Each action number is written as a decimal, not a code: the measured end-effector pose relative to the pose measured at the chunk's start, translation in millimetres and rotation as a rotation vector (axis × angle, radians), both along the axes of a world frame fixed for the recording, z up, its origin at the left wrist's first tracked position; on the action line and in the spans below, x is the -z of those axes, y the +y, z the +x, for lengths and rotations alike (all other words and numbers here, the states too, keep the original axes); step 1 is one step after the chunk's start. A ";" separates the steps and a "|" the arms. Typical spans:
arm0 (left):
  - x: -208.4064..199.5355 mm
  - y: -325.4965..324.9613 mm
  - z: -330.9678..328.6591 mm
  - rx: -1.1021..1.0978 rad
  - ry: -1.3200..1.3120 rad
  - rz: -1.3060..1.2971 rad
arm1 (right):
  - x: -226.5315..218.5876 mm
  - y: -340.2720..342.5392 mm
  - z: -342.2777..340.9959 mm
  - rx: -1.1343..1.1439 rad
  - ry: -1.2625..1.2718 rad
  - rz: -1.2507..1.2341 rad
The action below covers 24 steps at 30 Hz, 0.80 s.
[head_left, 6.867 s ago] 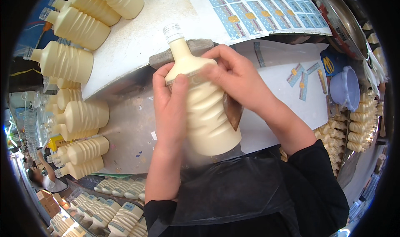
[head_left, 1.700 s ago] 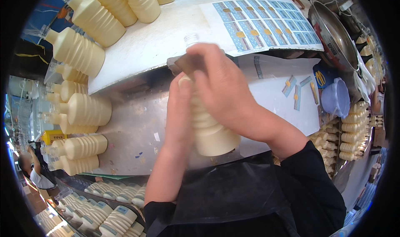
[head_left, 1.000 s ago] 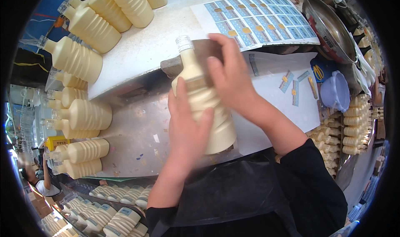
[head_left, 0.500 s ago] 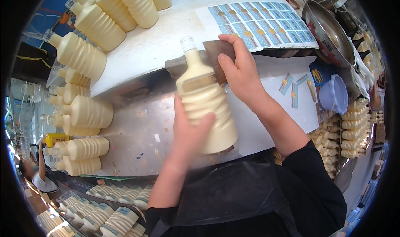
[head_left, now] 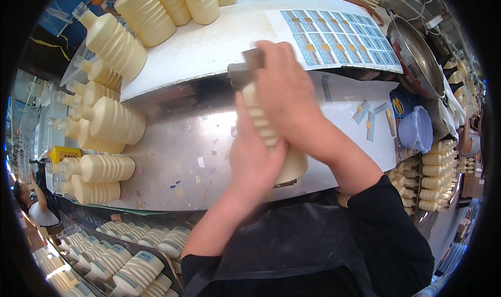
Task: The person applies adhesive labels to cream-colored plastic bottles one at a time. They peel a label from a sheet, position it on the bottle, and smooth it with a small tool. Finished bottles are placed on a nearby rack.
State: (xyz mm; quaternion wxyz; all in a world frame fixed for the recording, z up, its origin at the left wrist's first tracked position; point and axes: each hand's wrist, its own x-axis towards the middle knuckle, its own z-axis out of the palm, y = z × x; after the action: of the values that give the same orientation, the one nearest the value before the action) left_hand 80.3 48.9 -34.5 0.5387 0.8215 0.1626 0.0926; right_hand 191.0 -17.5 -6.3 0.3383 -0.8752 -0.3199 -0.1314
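You are holding a cream ribbed bottle (head_left: 271, 135) between both hands over the steel tabletop (head_left: 182, 151), its neck pointing away from you and its base toward your apron (head_left: 292, 239). Your left hand (head_left: 255, 159) is wrapping the lower body from the left, its grip closed around the ribs, while your right hand (head_left: 289, 96) is lying over the upper body and shoulder, fingers closed down and hiding the neck, with a dark block (head_left: 242, 73) showing just beyond the fingertips. The bottle looks like thin moulded plastic, so it is probably light and a little springy; the ribs are giving your palms good purchase, while the smoother base edge is likelier to slip. Judging by its shape, the ribbed middle is the safest hold, and squeezing hard could dent the wall. Beyond your right grip, a sheet of blue-and-white labels (head_left: 339, 39) in neat rows is lying flat on the white board (head_left: 209, 46). To the right of that grip, a few loose blue labels (head_left: 368, 119) are sitting on white paper, with a lilac tub (head_left: 417, 130) and a metal bowl (head_left: 417, 62) farther right. Left of your left grip, more cream bottles (head_left: 109, 122) are lying on their sides, and labelled bottles (head_left: 130, 268) with blue patches are lying packed together lower left.
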 end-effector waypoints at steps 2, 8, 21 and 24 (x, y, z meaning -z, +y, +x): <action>10.8 1.3 -3.2 0.027 -0.125 0.197 | 6.2 -18.6 13.1 0.060 0.084 0.106; 11.1 6.4 2.9 0.053 -0.038 0.141 | 49.4 -50.7 31.7 0.048 0.149 0.362; 8.9 -3.6 -3.2 -0.011 0.022 0.008 | 10.4 -22.0 11.9 0.016 0.182 0.319; -2.0 -12.6 0.3 0.002 0.088 0.158 | 1.5 -0.6 1.5 -0.030 -0.009 0.120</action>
State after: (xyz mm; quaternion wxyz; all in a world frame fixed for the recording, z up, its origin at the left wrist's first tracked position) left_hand 80.6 36.3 -32.5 0.4644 0.8649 0.1774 0.0687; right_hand 192.5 -18.0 -7.9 0.3909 -0.8477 -0.3262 -0.1490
